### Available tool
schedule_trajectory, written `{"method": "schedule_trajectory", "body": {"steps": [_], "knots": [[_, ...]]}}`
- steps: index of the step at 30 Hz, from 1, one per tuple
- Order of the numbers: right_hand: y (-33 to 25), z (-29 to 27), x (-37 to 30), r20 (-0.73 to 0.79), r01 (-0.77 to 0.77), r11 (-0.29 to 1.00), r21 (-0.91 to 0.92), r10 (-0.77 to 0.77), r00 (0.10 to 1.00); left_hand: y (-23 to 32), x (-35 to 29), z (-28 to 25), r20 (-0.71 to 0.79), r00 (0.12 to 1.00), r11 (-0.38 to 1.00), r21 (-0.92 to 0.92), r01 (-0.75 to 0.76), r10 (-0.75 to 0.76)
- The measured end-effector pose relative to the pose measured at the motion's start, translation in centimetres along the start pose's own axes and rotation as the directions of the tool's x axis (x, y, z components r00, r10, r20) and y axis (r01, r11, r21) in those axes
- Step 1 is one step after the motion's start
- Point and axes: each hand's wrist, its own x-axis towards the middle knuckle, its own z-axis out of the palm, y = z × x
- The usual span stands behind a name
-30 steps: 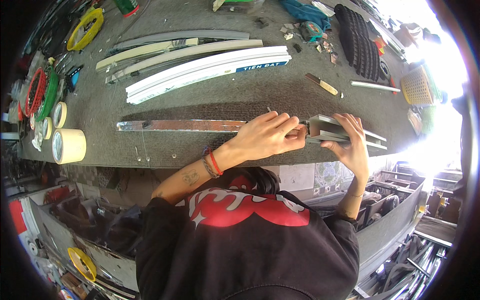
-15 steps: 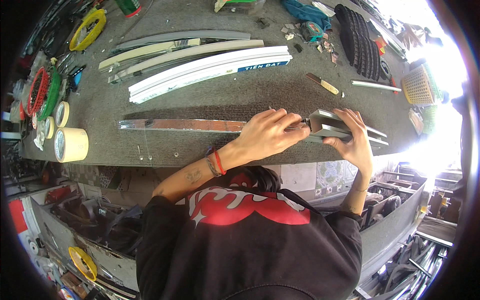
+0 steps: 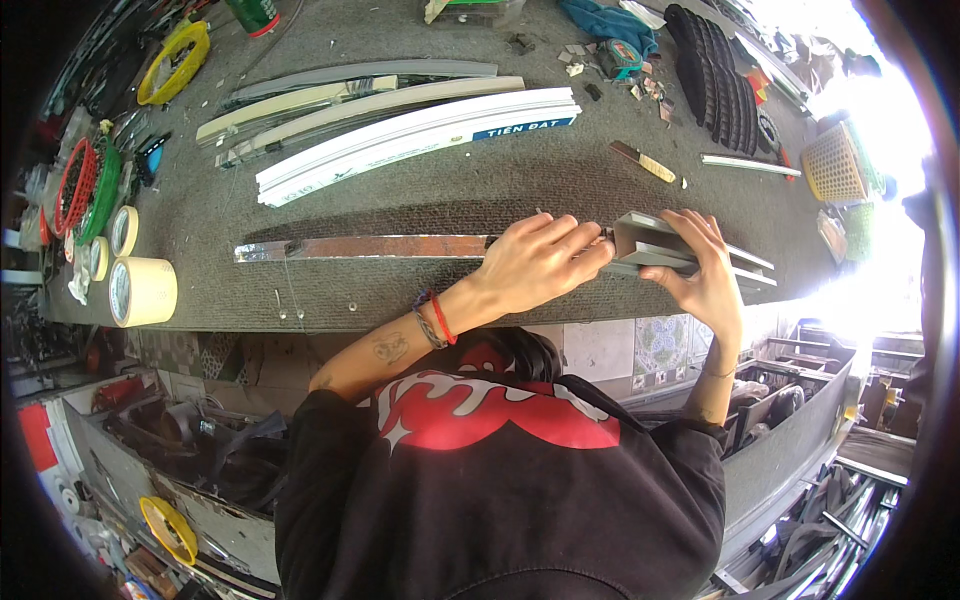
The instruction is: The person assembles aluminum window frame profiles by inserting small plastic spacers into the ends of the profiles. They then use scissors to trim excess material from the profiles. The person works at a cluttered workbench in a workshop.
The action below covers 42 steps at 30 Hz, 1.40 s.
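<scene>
Little is being changed: compared with half a second ago, almost the same pose is being kept by both hands. The grey metal channel (image 3: 638, 251) is being grasped by the right hand (image 3: 710, 283), its near side being pressed by the thumb and its far side being covered by the fingers. It is being held low near the front of the desk (image 3: 400, 205), its open end being turned toward the left hand (image 3: 535, 262). The left fingers are being curled just beside that end, over the right part of a long brown-and-silver strip (image 3: 400, 248); whether anything is being pinched there cannot be told. By this near-stillness, the channel is apparently being steadied while close fingerwork is being done at its mouth.
</scene>
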Motion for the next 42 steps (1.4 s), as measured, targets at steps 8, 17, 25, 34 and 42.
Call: {"method": "schedule_trajectory", "body": {"steps": [8, 17, 25, 34, 42], "knots": [[-0.4, 1.0, 0.0, 0.031, -0.004, 1.0, -0.023, 0.005, 1.0, -1.0, -0.8, -0.2, 0.153, 0.984, 0.988, -0.139, -0.066, 0.087], [-1.0, 1.8, 0.0, -0.014, 0.068, 0.996, -0.052, -0.069, 0.997, -0.9, -0.9, -1.0, 0.202, 0.979, 0.977, -0.213, 0.022, 0.022], [-1.0, 3.1, -0.1, -0.022, 0.097, 0.991, -0.087, -0.1, 0.995, -2.2, -3.2, -5.2, 0.314, 0.925, 0.975, 0.001, 0.222, -0.211], [-2.8, 3.9, 0.2, 0.058, 0.117, 0.992, -0.043, -0.114, 0.992, -1.5, -4.3, -5.1, 0.308, 0.929, 0.968, -0.076, 0.24, -0.206], [-3.2, 4.9, 0.2, -0.044, 0.2, 0.974, -0.106, -0.205, 0.978, -3.2, -6.4, -8.0, 0.349, 0.878, 0.937, -0.001, 0.349, -0.327]]}}
